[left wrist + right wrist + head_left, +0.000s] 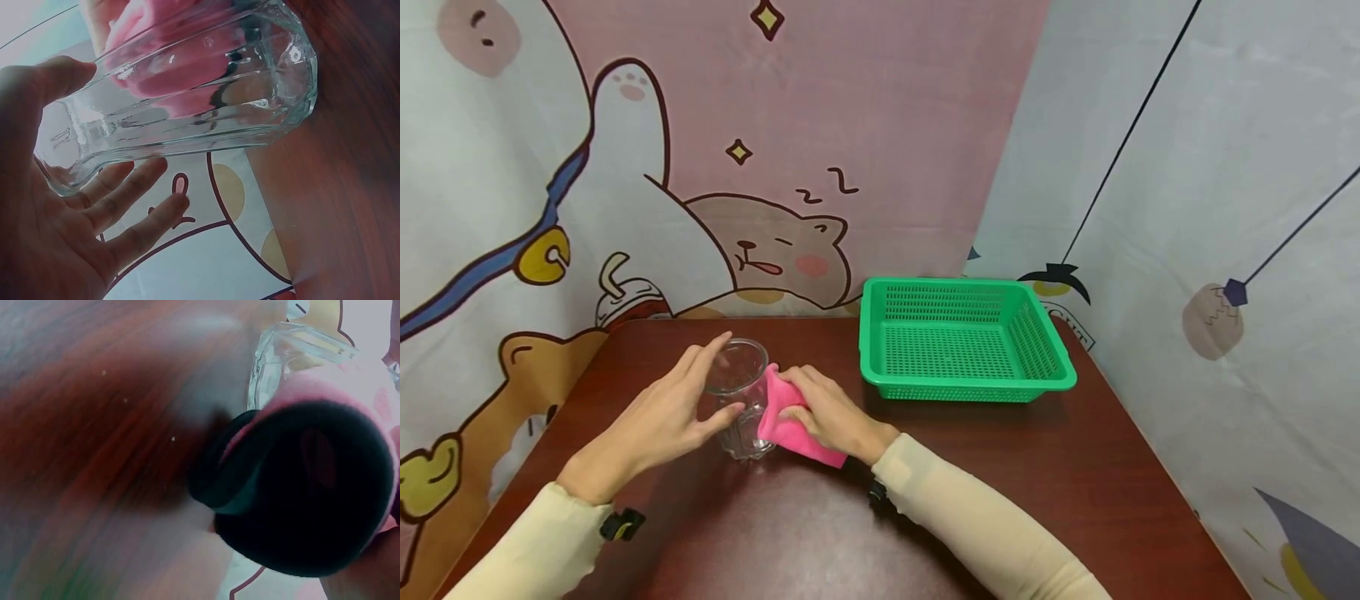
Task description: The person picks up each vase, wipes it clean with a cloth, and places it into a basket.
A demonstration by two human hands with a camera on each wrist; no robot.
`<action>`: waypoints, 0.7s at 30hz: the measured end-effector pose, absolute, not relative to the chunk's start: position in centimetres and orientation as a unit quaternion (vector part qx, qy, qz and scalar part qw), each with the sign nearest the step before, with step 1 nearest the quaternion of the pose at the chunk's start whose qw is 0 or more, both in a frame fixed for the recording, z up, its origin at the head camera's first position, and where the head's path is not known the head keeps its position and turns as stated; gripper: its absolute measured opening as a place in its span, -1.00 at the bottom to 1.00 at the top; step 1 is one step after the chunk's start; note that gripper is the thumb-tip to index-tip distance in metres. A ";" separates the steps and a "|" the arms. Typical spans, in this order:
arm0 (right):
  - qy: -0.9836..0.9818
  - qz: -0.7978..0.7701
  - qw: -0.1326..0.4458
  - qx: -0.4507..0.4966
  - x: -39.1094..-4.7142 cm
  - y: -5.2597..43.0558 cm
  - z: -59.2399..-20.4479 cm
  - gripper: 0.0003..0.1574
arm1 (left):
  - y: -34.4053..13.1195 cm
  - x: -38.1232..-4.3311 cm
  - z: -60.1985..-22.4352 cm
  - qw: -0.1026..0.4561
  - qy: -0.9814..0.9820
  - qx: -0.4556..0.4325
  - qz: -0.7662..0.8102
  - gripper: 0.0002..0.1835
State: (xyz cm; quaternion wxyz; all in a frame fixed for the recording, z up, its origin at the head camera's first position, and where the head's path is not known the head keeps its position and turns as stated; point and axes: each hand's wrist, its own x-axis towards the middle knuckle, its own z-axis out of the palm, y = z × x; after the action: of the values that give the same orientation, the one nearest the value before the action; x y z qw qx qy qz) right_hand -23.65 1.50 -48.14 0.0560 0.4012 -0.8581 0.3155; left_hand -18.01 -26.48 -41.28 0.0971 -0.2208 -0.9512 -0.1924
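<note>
A clear glass vase (747,433) with faceted sides and a wide mouth stands upright on the table. My left hand (658,417) is at its left, thumb and fingers spread around the upper part; in the left wrist view the fingers (147,231) look straight, and whether they touch the glass I cannot tell. On the other side, my right hand (838,417) grips a pink cloth (793,435) against or close beside the vase. The right wrist view shows the cloth (322,387) curled over, with a dark inner side, hiding most of the right fingers.
A green plastic basket (958,392) with slotted walls sits at the back right of the dark red-brown wooden table (940,500). Cartoon-printed fabric (880,125) hangs behind and along both sides of the table.
</note>
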 end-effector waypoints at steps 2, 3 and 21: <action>-0.861 0.304 0.054 0.403 -23.7 1.6 -48.2 -0.36 | -26.5 -18.0 -41.3 0.093 -0.949 -0.225 -0.202 0.20; -0.862 0.300 0.052 0.405 -23.7 1.7 -48.2 -0.36 | -26.5 -18.1 -41.3 0.093 -0.947 -0.227 -0.208 0.20; -0.881 0.289 -0.007 0.374 -23.8 1.8 -48.5 -0.28 | -26.4 -18.1 -41.6 0.097 -0.923 -0.247 -0.280 0.17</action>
State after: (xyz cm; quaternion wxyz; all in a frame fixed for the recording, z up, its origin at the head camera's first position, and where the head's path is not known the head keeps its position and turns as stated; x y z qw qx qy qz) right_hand -23.77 1.84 -48.47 -0.0072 0.3743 -0.8811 0.2890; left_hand -18.12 -26.38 -41.58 0.0968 -0.2471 -0.9226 -0.2798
